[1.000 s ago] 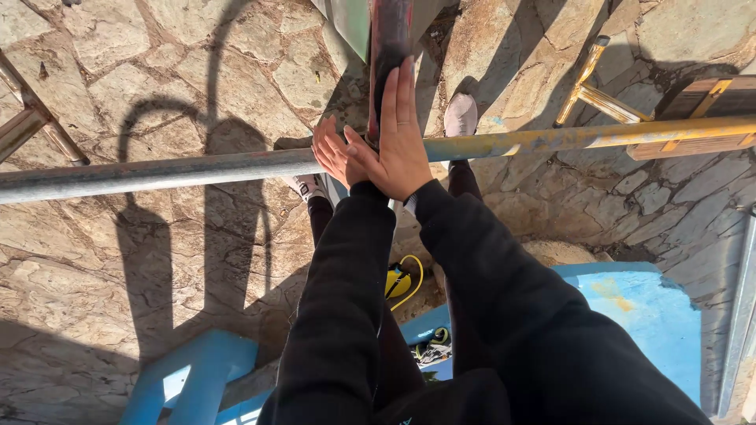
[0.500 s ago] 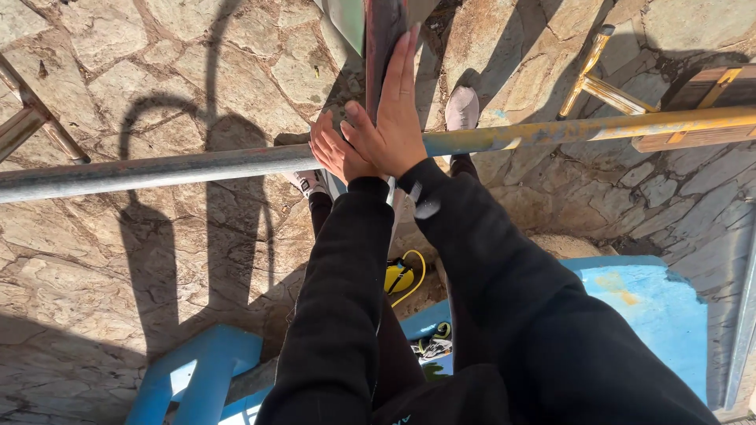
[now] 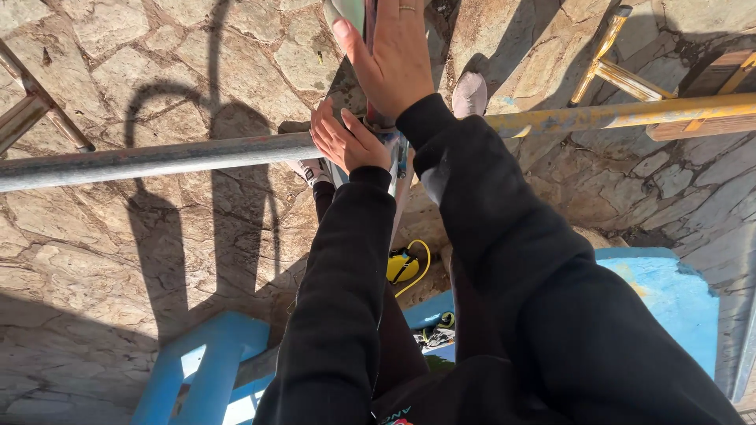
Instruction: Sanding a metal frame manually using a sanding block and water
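My right hand [image 3: 394,55] lies flat against a dark upright bar [image 3: 368,16], fingers stretched up along it and thumb out to the left over a pale green surface [image 3: 346,9]; there is a ring on one finger. Just below, my left hand [image 3: 345,143] curls over the spot where the upright bar meets a horizontal metal tube [image 3: 157,161]. That tube is grey on the left and yellow [image 3: 598,116] on the right. Both arms are in black sleeves. My white shoes [image 3: 470,93] show far below.
Stone paving [image 3: 110,267] lies well below me. A blue frame [image 3: 206,362] and a blue platform [image 3: 677,299] sit lower down, with a yellow tool and cord [image 3: 403,266] between them. A yellow wooden frame [image 3: 606,59] stands at the upper right.
My right hand has slid higher up the upright bar and away from my left hand, which stays at the joint with the horizontal tube.
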